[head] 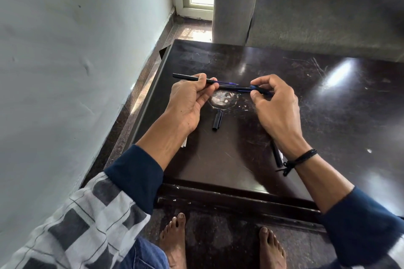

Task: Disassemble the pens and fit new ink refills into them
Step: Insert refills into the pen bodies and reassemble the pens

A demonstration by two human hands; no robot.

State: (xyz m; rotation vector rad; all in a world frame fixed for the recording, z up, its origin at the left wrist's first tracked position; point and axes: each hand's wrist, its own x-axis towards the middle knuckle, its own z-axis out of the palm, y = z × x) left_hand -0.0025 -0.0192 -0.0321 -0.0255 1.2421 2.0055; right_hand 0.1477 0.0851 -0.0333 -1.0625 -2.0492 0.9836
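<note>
A dark, scratched glossy table [328, 116] stands beside a pale wall, with a grey sofa [317, 17] behind. Up and left of the pen cap [217, 120] lying on it, the left hand [188, 102] pinches a black pen barrel [185, 77] between thumb and curled fingers. Above the cap a thin blue refill [227, 82] shows. Up and right of the cap, the right hand [275, 102] pinches the pen's front piece [244, 88] between thumb and forefinger.

Count: 1 barrel [188, 77] in my left hand [188, 102], 1 dark piece [242, 88] in my right hand [275, 107], 1 cap [217, 120] below them, 1 pen [276, 156] under right wrist.
</note>
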